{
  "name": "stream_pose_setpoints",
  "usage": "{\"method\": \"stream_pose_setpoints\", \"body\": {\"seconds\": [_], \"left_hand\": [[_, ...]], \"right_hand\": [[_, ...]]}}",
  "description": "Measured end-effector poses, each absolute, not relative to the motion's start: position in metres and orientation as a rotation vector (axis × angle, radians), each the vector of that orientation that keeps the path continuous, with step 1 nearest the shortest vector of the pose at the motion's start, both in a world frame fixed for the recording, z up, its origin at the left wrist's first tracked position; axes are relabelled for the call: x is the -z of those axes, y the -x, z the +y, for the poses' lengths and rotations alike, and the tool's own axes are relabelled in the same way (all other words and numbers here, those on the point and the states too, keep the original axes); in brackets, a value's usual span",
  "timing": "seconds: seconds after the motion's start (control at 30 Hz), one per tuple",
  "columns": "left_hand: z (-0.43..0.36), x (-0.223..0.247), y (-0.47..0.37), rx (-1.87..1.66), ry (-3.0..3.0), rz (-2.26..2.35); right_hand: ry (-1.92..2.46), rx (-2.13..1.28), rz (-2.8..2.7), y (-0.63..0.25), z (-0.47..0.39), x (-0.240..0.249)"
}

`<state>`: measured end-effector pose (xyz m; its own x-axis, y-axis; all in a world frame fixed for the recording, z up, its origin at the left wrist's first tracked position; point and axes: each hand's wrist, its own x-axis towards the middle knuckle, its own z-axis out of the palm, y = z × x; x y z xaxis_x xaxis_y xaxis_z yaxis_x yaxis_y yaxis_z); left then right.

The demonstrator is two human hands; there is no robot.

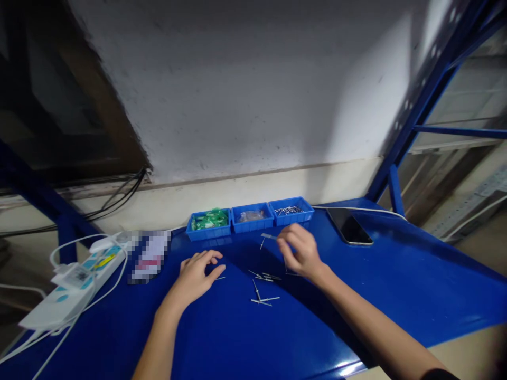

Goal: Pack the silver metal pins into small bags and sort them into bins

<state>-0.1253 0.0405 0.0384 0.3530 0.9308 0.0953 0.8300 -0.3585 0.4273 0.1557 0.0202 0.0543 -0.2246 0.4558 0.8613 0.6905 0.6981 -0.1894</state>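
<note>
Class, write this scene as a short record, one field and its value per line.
Left hand: open, beside a thin metal pin
Right hand: curled, seemingly pinching a blurred clear strip
Loose pins: scattered on blue table
Back row: left tray, green packets; middle tray, clear items; right tray, metal pins
Far left: power strip
Right side: phone

Bench: three bins side by side at back against wall, green packets in left bin, clear packets in middle, metal pins in right, loose rivets in front, power strip far left, phone right.
</note>
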Motion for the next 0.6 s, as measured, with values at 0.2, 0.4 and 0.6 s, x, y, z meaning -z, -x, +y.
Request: {"method": "stream_pose_setpoints", "body": {"seconds": [0.2,0.4,0.6], "left_hand": [[0.037,-0.030,0.134,-0.263,-2.292,1.564],[0.043,-0.013,0.112,-0.404,-2.259,1.635],[0.046,0.000,0.107,-0.648,-2.314,1.607]], "right_hand": [[1.590,0.478,-1.517,-0.204,0.048,-0.059],[1.821,0.274,-1.844,-0.187,0.045,-0.019],[1.400,-0.017,-2.198,-0.136,0.025,-0.016]]}}
